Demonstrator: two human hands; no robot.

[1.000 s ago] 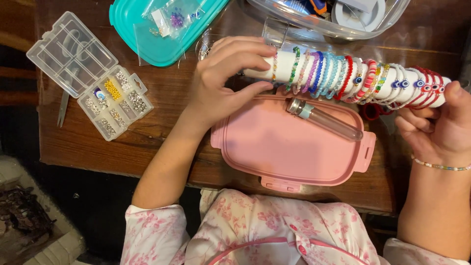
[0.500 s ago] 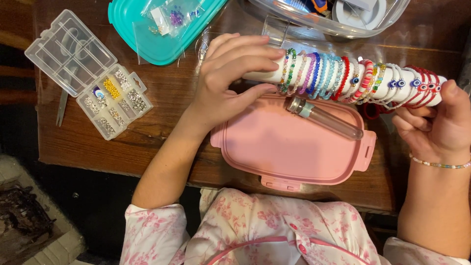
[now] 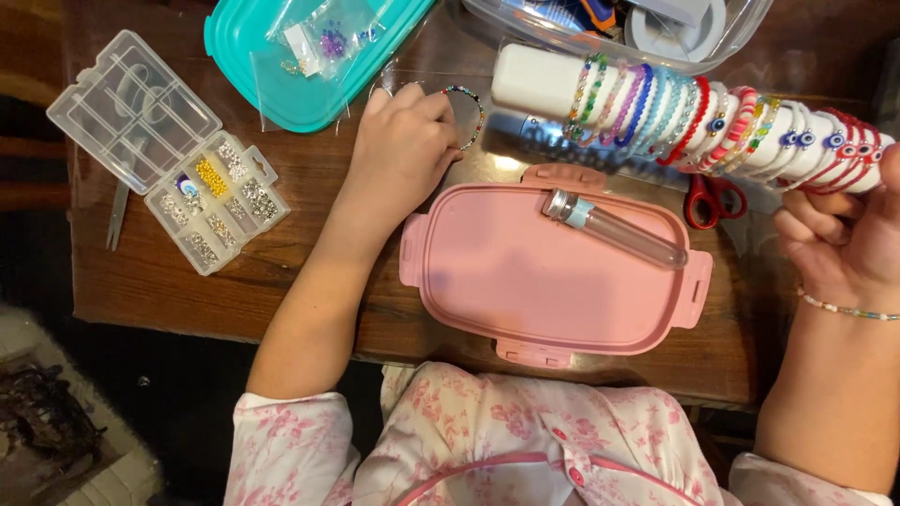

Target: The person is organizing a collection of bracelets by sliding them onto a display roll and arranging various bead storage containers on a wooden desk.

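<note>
My right hand (image 3: 839,239) grips the right end of a white roll (image 3: 534,82) and holds it level above the table. Many beaded bracelets (image 3: 712,122) in several colours ring the roll. My left hand (image 3: 403,150) rests on the wooden table beside a loose multicoloured bead bracelet (image 3: 472,111), fingers closed over its left side. Below lies a pink container lid (image 3: 506,281) with a clear plastic tube (image 3: 619,230) lying on it.
A clear compartment box of beads (image 3: 202,201) stands open at the left, with tweezers (image 3: 116,214) beside it. A teal lid (image 3: 281,80) with small bead bags (image 3: 323,37) sits at the top. A clear tub (image 3: 609,28) and red scissors (image 3: 712,199) lie behind.
My left hand has left the roll's left end and dropped to the table with one bracelet. The roll stays in my right hand.
</note>
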